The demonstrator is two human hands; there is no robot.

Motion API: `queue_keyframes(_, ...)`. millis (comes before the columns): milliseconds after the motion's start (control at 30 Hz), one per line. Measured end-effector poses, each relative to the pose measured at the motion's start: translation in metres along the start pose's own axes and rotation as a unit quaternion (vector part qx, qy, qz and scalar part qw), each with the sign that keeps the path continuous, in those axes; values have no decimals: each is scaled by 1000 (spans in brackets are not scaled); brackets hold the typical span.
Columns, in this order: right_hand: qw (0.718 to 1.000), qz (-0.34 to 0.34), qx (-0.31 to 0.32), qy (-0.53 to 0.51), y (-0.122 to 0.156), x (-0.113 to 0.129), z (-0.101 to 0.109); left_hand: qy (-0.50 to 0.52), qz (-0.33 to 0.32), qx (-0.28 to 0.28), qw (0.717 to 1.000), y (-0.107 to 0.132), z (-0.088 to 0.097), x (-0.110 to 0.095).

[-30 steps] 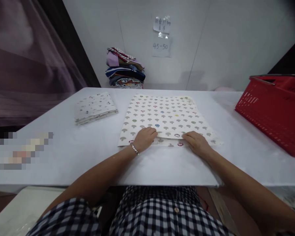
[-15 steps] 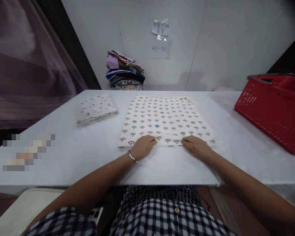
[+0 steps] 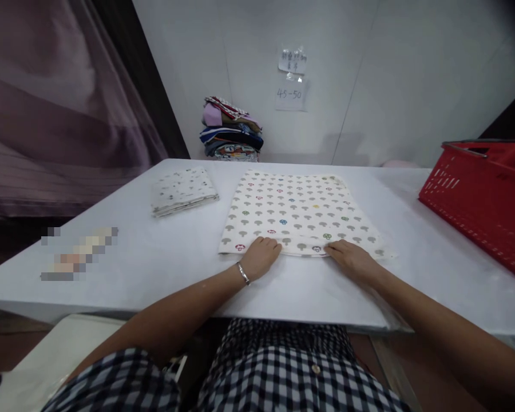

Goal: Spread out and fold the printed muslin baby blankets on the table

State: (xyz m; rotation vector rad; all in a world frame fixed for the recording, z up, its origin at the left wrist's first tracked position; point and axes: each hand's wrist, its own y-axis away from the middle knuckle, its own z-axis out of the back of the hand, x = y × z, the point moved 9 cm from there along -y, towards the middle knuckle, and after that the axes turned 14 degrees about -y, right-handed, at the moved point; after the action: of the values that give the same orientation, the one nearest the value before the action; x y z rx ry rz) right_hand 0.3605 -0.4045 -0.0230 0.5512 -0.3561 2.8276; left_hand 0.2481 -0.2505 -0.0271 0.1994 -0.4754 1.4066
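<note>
Both hands (image 3: pixel 261 257) (image 3: pixel 352 258) grip the near edge of a white, mushroom-printed cloth (image 3: pixel 298 212).

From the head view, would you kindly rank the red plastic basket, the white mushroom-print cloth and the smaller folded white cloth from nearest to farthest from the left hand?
1. White mushroom-print cloth: touching the left hand.
2. Smaller folded white cloth: ahead and to the left.
3. Red plastic basket: far right.

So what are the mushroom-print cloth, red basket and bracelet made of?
Mushroom-print cloth: matte fabric, perhaps cotton; thin and softly creased. Red basket: probably smooth plastic, judging by its slotted wall. Bracelet: likely polished metal, given its silvery shine.
</note>
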Motion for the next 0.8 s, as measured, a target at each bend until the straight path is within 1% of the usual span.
queue_keyframes(67,999,-25,-22,-12,2,-2,9,2,10,-1,1000,1,1,1)
queue_keyframes(133,998,-42,-29,-20,6,-3,12,9,16,-15,1000,5,2,2)
queue_keyframes(233,997,-68,-13,-28,11,-8,4,18,12,-20,1000,10,-2,-2)
queue_keyframes(300,999,-44,-9,-4,12,-5,-4,18,10,-16,1000,12,-5,-4)
queue_keyframes(400,997,38,-22,66,8,11,-12,25,19,-17,999,12,-5,-5)
queue_keyframes(467,992,69,-38,99,2,21,-17,40,36,-19,998,11,-5,-2)
queue_keyframes(633,986,111,-55,110,-22,47,-33,73,89,-29,993,10,-3,10)
queue_keyframes(733,988,116,-51,93,-35,56,-42,78,95,-31,992,11,-2,11)
queue_keyframes(800,989,117,-46,77,-39,59,-46,78,92,-24,992,14,-3,10)
